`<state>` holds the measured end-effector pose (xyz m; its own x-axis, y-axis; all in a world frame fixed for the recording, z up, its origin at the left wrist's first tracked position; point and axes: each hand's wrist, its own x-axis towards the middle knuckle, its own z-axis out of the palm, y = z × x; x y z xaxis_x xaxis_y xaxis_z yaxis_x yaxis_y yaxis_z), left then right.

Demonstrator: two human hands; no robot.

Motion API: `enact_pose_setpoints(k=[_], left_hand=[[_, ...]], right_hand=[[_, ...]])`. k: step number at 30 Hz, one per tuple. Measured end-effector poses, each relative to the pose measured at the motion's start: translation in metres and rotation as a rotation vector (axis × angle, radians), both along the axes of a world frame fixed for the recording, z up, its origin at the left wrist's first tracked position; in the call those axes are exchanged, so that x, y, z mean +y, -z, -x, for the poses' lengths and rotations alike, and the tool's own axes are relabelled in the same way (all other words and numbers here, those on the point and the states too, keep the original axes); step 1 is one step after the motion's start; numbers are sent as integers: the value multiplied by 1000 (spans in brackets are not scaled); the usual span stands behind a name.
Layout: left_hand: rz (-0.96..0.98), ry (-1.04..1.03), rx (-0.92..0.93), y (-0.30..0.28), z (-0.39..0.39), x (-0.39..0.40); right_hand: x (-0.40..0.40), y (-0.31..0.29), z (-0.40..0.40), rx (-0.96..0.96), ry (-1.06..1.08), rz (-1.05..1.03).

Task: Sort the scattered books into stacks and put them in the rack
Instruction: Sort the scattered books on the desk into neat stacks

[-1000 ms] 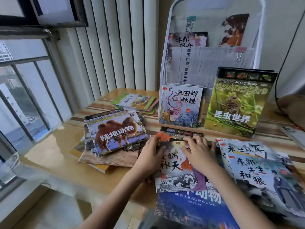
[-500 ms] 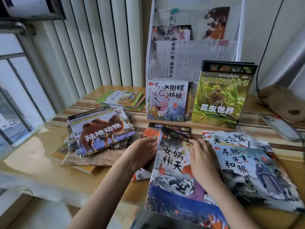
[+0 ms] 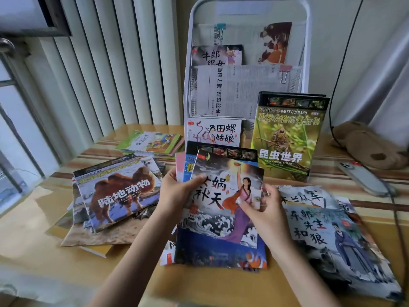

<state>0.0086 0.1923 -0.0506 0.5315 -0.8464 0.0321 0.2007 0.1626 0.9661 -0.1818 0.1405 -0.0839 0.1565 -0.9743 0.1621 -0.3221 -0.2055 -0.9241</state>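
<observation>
Both hands pinch a small bundle of picture books (image 3: 223,202) tilted above the counter (image 3: 33,251): left hand (image 3: 177,191), right hand (image 3: 263,209). Thin, glossy, likely slippery; grip opposite edges.

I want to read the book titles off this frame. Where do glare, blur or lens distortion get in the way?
Head view: daylight from the window puts pale glare on the glossy tabletop at left; the right hand is slightly motion-blurred; wide-angle stretch smears the ink-painting book toward the lower right corner; the insect book and camel book titles read clearly.
</observation>
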Motion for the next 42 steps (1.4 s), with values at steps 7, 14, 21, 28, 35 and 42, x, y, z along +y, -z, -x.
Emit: enact_pose_setpoints(k=[7,14,21,28,35,42], left_hand=[[-56,-25,-71,12,-11,-24],[-124,46,82,30,-19,-31],[-150,75,60,40,-22,-29],[-171,-60,-184,44,-19,-28],[-255,-95,-502,48,-18,-29],[-247,-113,-1173,45,-2,-28]], right_hand=[[-21,7,-2,-278,56,-257],[-33,14,9,-244,151,-211],[-39,23,14,-241,120,-265],[-30,23,11,-89,39,-114],[-22,15,6,66,9,97],[-46,-4,67,248,187,131]])
